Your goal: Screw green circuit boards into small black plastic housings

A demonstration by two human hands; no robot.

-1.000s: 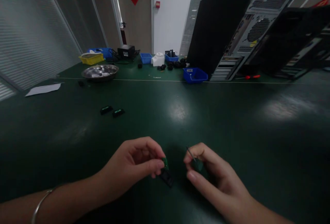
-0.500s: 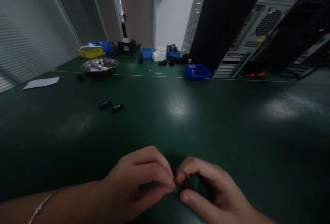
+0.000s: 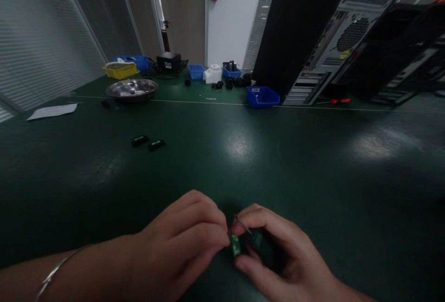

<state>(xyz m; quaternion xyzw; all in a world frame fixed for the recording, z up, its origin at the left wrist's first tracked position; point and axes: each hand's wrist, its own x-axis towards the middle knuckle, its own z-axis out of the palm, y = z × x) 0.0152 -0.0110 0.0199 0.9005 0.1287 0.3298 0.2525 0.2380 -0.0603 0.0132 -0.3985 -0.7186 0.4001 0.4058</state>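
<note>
At the bottom centre of the frame, a small green board (image 3: 235, 245) sits between thumb and forefinger of the right hand (image 3: 283, 246), clamped at its ends; a thin metal rod (image 3: 244, 225) crosses that forefinger. The left hand (image 3: 191, 242) has its fingers drawn together at the board's left edge — whether they pinch it is hidden. Farther off, left of centre, two black pieces (image 3: 156, 145) lie on the counter (image 3: 208, 167).
</note>
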